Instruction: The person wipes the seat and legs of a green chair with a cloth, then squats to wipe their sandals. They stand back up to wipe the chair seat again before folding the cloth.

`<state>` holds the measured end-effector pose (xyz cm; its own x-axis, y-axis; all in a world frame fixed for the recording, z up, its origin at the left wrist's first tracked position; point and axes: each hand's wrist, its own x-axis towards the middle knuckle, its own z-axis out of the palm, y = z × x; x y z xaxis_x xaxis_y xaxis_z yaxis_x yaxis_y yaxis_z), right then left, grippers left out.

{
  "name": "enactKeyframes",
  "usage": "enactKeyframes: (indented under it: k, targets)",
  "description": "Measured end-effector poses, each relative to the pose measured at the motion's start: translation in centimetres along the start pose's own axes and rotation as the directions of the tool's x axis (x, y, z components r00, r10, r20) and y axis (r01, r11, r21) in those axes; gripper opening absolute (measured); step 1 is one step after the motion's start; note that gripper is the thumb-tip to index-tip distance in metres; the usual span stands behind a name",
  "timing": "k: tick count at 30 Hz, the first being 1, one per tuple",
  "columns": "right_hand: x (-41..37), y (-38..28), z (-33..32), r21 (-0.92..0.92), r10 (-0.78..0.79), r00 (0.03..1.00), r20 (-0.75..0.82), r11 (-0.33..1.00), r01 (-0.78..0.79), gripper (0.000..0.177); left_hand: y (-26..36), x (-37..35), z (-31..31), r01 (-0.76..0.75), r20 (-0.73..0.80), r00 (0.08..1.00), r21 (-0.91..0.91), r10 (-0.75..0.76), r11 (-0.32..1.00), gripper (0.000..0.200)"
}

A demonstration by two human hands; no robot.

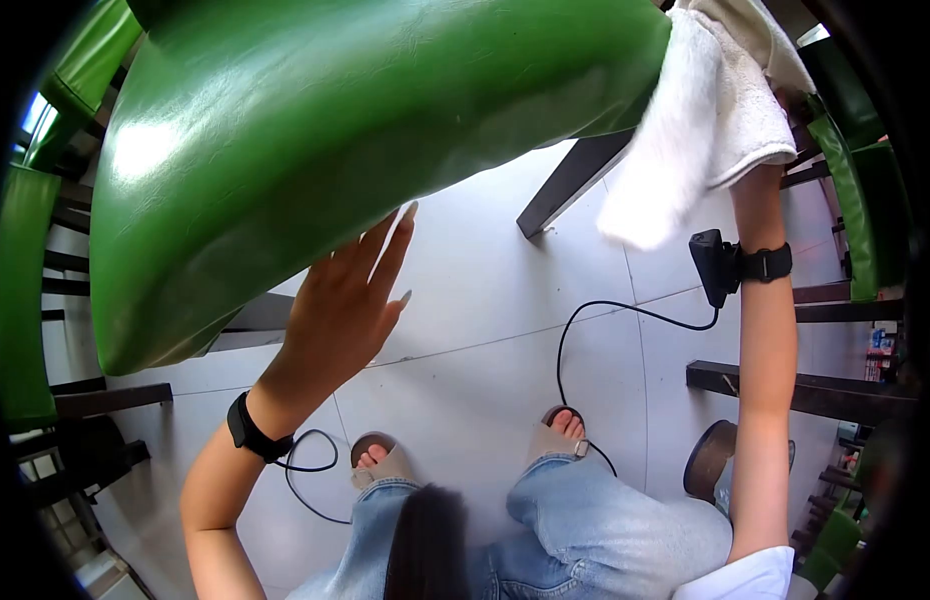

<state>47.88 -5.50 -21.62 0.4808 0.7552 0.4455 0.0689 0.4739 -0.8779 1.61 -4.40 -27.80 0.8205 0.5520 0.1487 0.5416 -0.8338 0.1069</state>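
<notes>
At 9 o'clock, the outer edge shows a green padded chair (pixel 23 300) with dark bars beside it. The large green upholstered seat (pixel 365 130) spans from 9 round past 12 o'clock, glossy and creased, with a dark leg (pixel 575 183) at 1 o'clock standing on the pale tiled floor (pixel 485 390).

The left hand (pixel 340 300) is at 9 o'clock, open, fingers extended towards the seat's lower edge and thumb apart; contact with the seat cannot be confirmed. A black wristband (pixel 253 428) is worn at 8 o'clock, with a thin cable beside it. One sandalled foot (pixel 378 458) is at 7 o'clock, the other (pixel 562 430) at 5.

The white cloth (pixel 675 150) hangs between 1 and 2 o'clock, at the right end of the seat, draped over the right hand (pixel 762 182). That hand carries the cloth, but its fingers are covered, so how wide or narrow they stand cannot be told. Below it, a black device (pixel 715 268) is strapped to the wrist, its cable (pixel 625 306) curving towards 5 o'clock.

A dark wooden bar (pixel 805 392) lies between 3 and 4 o'clock. At the right margin, small coloured items (pixel 882 350) carry markings too small to read.
</notes>
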Motion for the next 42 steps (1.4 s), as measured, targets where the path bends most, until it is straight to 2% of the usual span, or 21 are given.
enactKeyframes:
  k: [4,6,7,8,10,12,13,15,17,18,19,21,24,27,30,32,35,36,39,41,42]
  targets:
    - [-4.4,0.5,2.0,-0.014,0.219,0.956,-0.193,0.974,-0.226,0.046,-0.7,-0.8,0.8,-0.042,0.062,0.997,-0.025,0.043,0.999,0.087]
    - [-4.8,0.3,2.7,0.137,0.329,0.920,-0.215,0.943,-0.305,0.046,-0.9,-1.2,1.3,-0.053,0.067,0.996,-0.034,0.055,0.998,0.088]
    - [-4.3,1.4,1.4,0.128,0.274,0.961,-0.047,0.955,-0.267,0.048,-1.0,-1.4,1.5,-0.054,0.075,0.996,-0.030,0.056,0.998,0.089]
    - [-4.0,2.2,0.2,-0.102,0.112,0.992,0.061,0.989,-0.105,0.046,-1.1,-1.6,1.7,-0.056,0.083,0.995,-0.026,0.058,0.998,0.089]
    - [-4.1,1.6,2.1,-0.456,-0.226,0.936,0.270,0.826,0.331,0.044,-1.1,-1.7,1.9,-0.053,0.099,0.994,-0.015,0.055,0.998,0.088]
    - [-4.0,-1.3,5.7,-0.443,-0.310,0.940,0.144,0.829,0.342,0.040,-1.1,-1.7,2.0,-0.051,0.109,0.993,-0.012,0.052,0.999,0.088]
    - [-4.3,-2.9,7.9,0.023,-0.093,0.990,-0.103,0.995,0.096,0.039,-1.1,-1.7,2.0,-0.050,0.111,0.992,-0.012,0.051,0.999,0.087]
    - [-4.0,-4.6,7.9,-0.302,-0.262,0.963,-0.064,0.925,0.232,0.039,-1.1,-1.7,2.1,-0.049,0.116,0.992,-0.013,0.051,0.999,0.087]
    - [-4.5,-5.8,8.6,-0.394,-0.291,0.928,0.232,0.844,0.363,0.035,-1.1,-1.7,2.3,-0.052,0.123,0.991,-0.016,0.053,0.999,0.087]
    - [-4.2,-6.2,7.7,-0.588,-0.280,0.862,0.422,0.639,0.495,0.040,-1.1,-1.6,2.4,-0.057,0.124,0.991,-0.018,0.059,0.998,0.087]
    - [-4.6,-6.5,8.8,-0.602,-0.283,0.773,0.568,0.497,0.624,0.041,-1.0,-1.6,2.4,-0.064,0.125,0.990,-0.020,0.066,0.998,0.087]
    - [-4.9,-5.5,13.0,-0.419,-0.439,0.516,0.735,0.305,0.855,0.044,-0.7,-1.2,2.4,-0.074,0.133,0.988,-0.023,0.077,0.997,0.086]
    - [-3.4,-1.2,19.9,-0.148,-0.816,0.033,0.578,-0.065,0.987,0.053,-0.1,-0.6,2.2,-0.062,0.170,0.983,-0.063,0.072,0.996,0.080]
    - [-8.8,-2.3,19.4,-0.242,-0.762,0.288,0.580,0.176,0.954,0.043,0.3,-0.3,2.4,-0.056,0.190,0.979,-0.124,0.079,0.991,0.073]
    - [-11.9,-0.3,19.1,-0.304,-0.770,0.329,0.547,0.184,0.935,0.041,0.1,-1.0,3.0,-0.186,0.066,0.980,-0.038,0.189,0.982,0.064]
    - [-13.0,1.5,18.2,-0.338,-0.747,0.348,0.567,0.175,0.925,0.042,0.8,-0.2,2.3,-0.147,0.115,0.981,-0.058,0.153,0.987,0.061]
    - [-13.8,3.3,15.9,-0.359,-0.582,0.420,0.696,0.224,0.906,0.043,1.3,-0.2,1.7,-0.119,0.087,0.989,-0.016,0.120,0.993,0.057]
    - [-13.9,3.9,14.9,-0.361,-0.498,0.407,0.766,0.192,0.913,0.043,0.7,-0.6,3.1,-0.090,0.077,0.992,-0.157,0.103,0.984,0.059]
    - [-14.7,5.0,13.2,-0.438,-0.279,0.492,0.825,0.237,0.867,0.048,0.4,0.0,2.6,-0.088,0.185,0.976,-0.151,0.116,0.985,0.060]
    - [-14.9,5.0,12.1,-0.445,-0.232,0.496,0.837,0.239,0.863,0.054,0.8,-0.2,2.5,-0.093,0.100,0.989,-0.141,0.108,0.986,0.062]
    - [-15.3,4.6,12.0,-0.482,-0.206,0.581,0.787,0.382,0.788,0.056,0.8,-0.3,2.5,-0.100,0.056,0.993,-0.140,0.109,0.985,0.063]
